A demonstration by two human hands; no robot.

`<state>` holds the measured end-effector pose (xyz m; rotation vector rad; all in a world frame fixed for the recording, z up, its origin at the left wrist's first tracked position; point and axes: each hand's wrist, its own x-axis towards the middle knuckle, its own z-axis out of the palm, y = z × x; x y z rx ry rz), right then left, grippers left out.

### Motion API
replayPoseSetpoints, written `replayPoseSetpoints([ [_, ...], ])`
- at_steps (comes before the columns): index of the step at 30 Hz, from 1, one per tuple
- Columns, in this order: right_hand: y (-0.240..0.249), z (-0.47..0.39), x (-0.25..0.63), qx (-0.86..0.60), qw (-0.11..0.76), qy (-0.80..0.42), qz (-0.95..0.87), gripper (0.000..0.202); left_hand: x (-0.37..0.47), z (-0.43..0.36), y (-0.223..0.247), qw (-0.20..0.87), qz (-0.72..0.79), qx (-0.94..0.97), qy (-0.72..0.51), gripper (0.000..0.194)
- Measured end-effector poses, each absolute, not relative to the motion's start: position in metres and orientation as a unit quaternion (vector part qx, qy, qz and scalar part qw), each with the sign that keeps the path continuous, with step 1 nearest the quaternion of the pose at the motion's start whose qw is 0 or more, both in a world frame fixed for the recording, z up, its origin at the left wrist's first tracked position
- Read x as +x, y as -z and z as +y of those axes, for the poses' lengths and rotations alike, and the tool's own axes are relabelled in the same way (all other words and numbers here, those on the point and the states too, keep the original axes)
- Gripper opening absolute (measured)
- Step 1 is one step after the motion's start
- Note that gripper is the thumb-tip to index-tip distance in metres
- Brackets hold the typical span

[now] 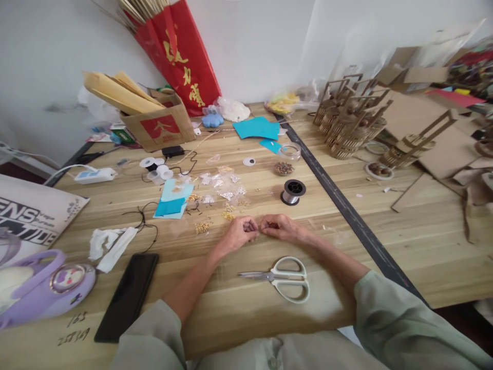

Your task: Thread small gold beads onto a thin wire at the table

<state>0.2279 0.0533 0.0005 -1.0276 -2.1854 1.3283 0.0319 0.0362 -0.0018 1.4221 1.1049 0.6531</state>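
Observation:
My left hand (243,232) and my right hand (279,227) come close together over the middle of the table, fingertips pinched and almost meeting. Whatever lies between the fingers is too small to make out. Just in front of my body are scissors (279,277) with pale handles, blades partly apart and pointing left. Beyond my right hand stands a spool of thin wire (293,192) with black flanges. Gold beads (203,227) lie in small heaps left of and beyond my left hand, near small clear bags of silvery pieces (227,187).
A black phone (127,295) and a purple bottle (57,288) lie at the left. Bamboo baskets (346,126) stand at the back right, past a dark strip (339,216). Blue sheets (256,127), a cardboard box (162,123) and a red bag (185,56) are at the back.

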Motion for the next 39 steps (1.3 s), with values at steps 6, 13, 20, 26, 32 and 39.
replayPoseSetpoints([
  [6, -0.005, 0.059, 0.238, -0.363, 0.191, -0.528, -0.744, 0.021, 0.033, 0.036, -0.001, 0.594, 0.463, 0.590, -0.290, 0.020],
  [13, -0.010, 0.063, 0.250, -0.384, 0.187, -0.581, -0.692, 0.023, 0.034, 0.036, 0.002, 0.606, 0.469, 0.570, -0.298, 0.023],
  [20, -0.008, 0.067, 0.255, -0.374, 0.218, -0.595, -0.677, 0.025, 0.034, 0.035, 0.004, 0.601, 0.471, 0.576, -0.292, 0.018],
  [26, -0.010, 0.069, 0.258, -0.358, 0.234, -0.613, -0.664, 0.039, 0.034, 0.035, 0.004, 0.603, 0.474, 0.575, -0.285, 0.017],
  [32, -0.017, 0.067, 0.258, -0.341, 0.221, -0.619, -0.672, 0.042, 0.034, 0.036, 0.005, 0.607, 0.472, 0.568, -0.293, 0.019],
  [39, -0.018, 0.070, 0.261, -0.321, 0.212, -0.647, -0.659, 0.046, 0.033, 0.036, 0.003, 0.606, 0.468, 0.573, -0.291, 0.019],
])
